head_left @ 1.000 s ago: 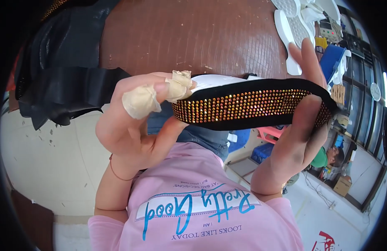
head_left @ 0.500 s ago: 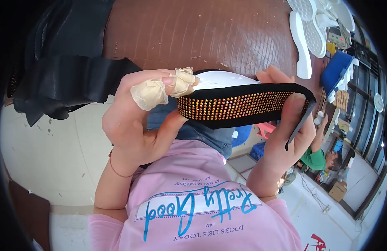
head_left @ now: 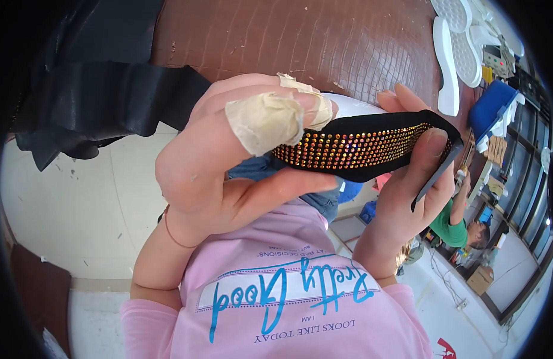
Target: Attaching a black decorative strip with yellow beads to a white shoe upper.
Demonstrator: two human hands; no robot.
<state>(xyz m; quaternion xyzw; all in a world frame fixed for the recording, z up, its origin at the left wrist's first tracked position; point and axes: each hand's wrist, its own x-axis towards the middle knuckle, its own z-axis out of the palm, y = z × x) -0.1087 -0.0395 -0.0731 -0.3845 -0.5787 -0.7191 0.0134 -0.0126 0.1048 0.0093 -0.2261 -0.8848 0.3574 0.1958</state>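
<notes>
Between my two hands is a black rhinestone strip [head_left: 354, 149], set with rows of gold-orange stones, running along the side of a white shoe sole [head_left: 351, 105]. Only part of the sole's white top shows behind the strip. My left hand [head_left: 222, 161], with tan tape round two fingers, pinches the strip's left part, fingers above and thumb along the lower edge. My right hand [head_left: 411, 179] grips the right end, its thumb on the stones and other fingers behind. A narrow black loose end hangs down past that thumb.
Black strips of material [head_left: 109, 99] drape over the left side of the brown table [head_left: 288, 42]. Several white soles [head_left: 446, 66] lie at its right edge, near a blue bin [head_left: 491, 107]. Farther right, a person in a green top [head_left: 450, 224] sits by shelves.
My left hand has slid right along the strip and closed farther over it, covering more of the stones and sole. The right hand keeps its hold, shifted slightly right.
</notes>
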